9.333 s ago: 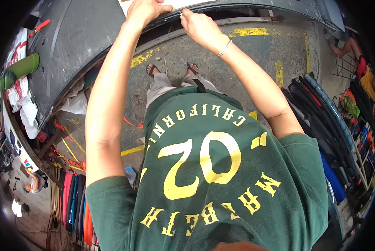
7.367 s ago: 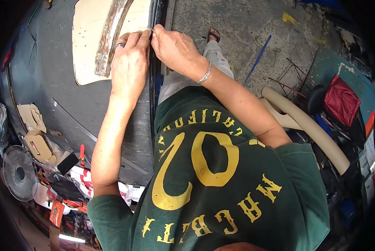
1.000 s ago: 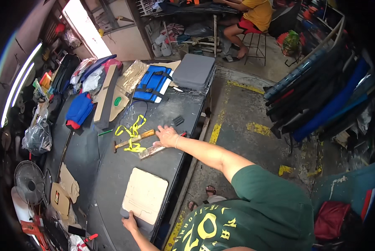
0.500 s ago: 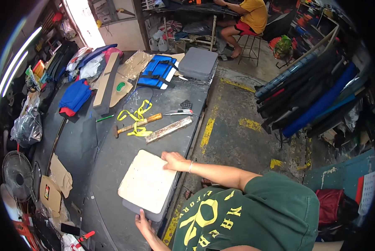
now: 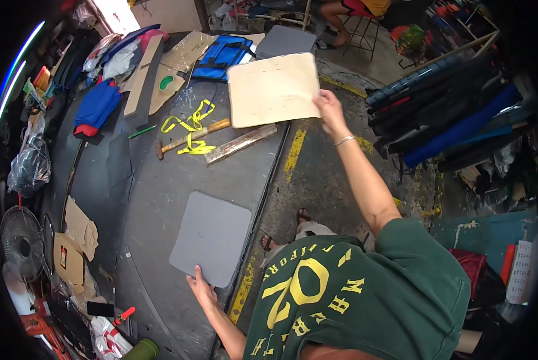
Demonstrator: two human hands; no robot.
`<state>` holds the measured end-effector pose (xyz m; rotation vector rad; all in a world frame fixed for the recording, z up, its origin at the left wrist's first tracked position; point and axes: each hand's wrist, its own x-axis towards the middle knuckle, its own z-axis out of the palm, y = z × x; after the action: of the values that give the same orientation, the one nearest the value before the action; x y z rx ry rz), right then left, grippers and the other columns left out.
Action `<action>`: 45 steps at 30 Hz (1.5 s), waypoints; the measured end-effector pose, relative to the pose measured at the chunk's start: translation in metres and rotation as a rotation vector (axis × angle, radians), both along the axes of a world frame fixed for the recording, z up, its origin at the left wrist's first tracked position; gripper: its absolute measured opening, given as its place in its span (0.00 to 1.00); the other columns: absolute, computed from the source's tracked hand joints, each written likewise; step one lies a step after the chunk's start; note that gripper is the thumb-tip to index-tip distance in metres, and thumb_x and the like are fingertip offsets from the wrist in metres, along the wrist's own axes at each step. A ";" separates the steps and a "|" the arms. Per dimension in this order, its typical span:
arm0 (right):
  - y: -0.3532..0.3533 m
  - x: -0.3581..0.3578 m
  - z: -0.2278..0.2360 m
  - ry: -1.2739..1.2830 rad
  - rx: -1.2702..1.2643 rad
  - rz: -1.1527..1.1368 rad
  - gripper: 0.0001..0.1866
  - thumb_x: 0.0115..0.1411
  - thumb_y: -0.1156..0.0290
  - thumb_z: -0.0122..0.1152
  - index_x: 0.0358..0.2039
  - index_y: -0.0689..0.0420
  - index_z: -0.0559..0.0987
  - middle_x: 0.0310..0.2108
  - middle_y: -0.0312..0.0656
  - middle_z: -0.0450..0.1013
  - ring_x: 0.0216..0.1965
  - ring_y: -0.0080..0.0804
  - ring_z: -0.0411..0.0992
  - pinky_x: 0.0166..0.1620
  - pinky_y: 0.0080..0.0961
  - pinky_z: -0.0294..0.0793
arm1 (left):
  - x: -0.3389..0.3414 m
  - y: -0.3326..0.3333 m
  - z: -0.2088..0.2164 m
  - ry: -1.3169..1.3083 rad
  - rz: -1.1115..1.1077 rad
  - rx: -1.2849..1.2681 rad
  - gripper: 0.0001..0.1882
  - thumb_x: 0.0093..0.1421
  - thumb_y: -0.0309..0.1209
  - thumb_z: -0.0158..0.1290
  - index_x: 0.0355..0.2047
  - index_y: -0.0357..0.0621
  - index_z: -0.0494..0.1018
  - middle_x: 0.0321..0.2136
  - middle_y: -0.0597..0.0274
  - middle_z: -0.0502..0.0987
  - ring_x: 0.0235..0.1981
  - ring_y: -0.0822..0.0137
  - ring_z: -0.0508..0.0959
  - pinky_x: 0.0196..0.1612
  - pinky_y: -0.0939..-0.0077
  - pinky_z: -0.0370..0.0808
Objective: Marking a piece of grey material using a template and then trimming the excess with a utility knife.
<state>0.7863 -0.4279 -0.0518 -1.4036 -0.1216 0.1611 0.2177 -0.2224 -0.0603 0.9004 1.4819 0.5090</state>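
Note:
My right hand (image 5: 330, 114) grips a cream rectangular board (image 5: 275, 90) by its right edge. The board has rounded corners and short dark marks, and it is lifted over the far part of the table, hiding part of what lies there. A grey rounded panel (image 5: 212, 237) lies flat near the table's right edge. My left hand (image 5: 203, 289) holds the panel's near edge, thumb on top. Beyond it on the table are a wooden-handled hammer (image 5: 194, 139), a yellow strap (image 5: 188, 123) and a worn bar (image 5: 242, 144).
A blue bag (image 5: 221, 57) and stacked grey panels (image 5: 285, 42) sit at the far end. Cardboard pieces (image 5: 69, 258) and a fan (image 5: 21, 243) stand left. Fabric rolls (image 5: 455, 120) hang at right. A person (image 5: 344, 18) sits on a stool at the back.
My right hand has lifted the cream board off the grey panel and carried it away, up and to the right. The grey panel is now uncovered. My left hand stays at its near edge.

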 end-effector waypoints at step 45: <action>-0.362 0.216 -0.092 0.319 -0.141 -0.583 0.17 0.68 0.74 0.58 0.56 0.62 0.74 0.51 0.42 0.77 0.51 0.30 0.75 0.55 0.26 0.72 | 0.803 -0.018 -0.072 -0.333 -0.378 0.465 0.30 0.71 0.33 0.52 0.64 0.25 0.57 0.59 0.42 0.71 0.57 0.55 0.73 0.61 0.64 0.68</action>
<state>1.0025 -0.7898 -0.1440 -1.4795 0.5683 -0.0949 1.0202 -0.2406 -0.1326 1.3524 0.8728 0.6944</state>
